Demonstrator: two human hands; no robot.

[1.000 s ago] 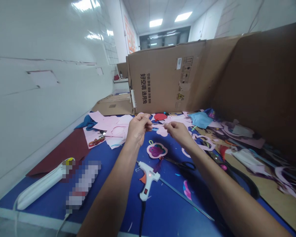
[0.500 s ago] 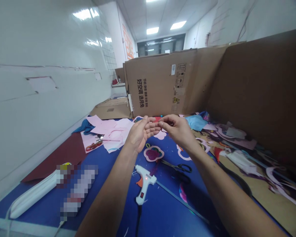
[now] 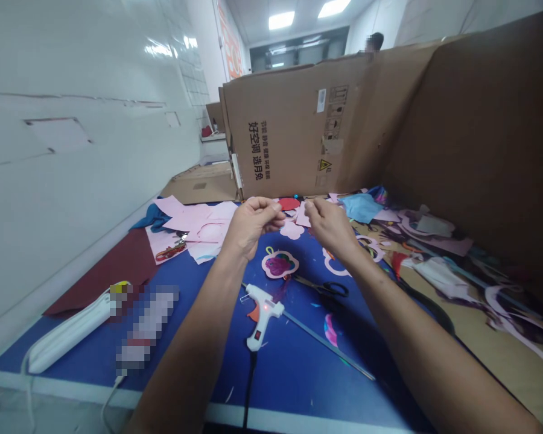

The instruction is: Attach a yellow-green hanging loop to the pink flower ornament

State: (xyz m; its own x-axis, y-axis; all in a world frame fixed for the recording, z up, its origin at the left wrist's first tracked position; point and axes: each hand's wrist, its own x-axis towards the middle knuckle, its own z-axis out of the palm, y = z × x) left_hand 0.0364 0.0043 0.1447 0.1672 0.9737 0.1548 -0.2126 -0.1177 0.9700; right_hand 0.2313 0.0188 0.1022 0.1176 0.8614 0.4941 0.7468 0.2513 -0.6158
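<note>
Raised over the far part of the blue table, my left hand (image 3: pixel 256 226) has its thumb pressed to its curled index finger. A short gap to the right, my right hand (image 3: pixel 332 226) pinches thumb and fingertips together. Whatever either hand holds is too small to make out. Behind the gap lie a red round piece (image 3: pixel 289 204) and a pink cloud-shaped cutout (image 3: pixel 292 230). Nearer me is a pink-edged flower-shaped ornament (image 3: pixel 279 264) with a purple centre and a green loop. A white glue gun (image 3: pixel 262 313), its red light on, lies between my forearms beside black-handled scissors (image 3: pixel 323 286).
A long glue stick (image 3: pixel 330 343) runs out from the gun. Pink sheets (image 3: pixel 203 226) and a maroon sheet (image 3: pixel 99 277) lie left, near a white power strip (image 3: pixel 72 331). Scraps crowd the right side. A tall cardboard box (image 3: pixel 289 132) walls off the back; a person's head shows beyond.
My hands have drawn apart; the left, open with fingers stretched before, is now curled into a pinch. The right has shifted slightly right. The view has tipped downward.
</note>
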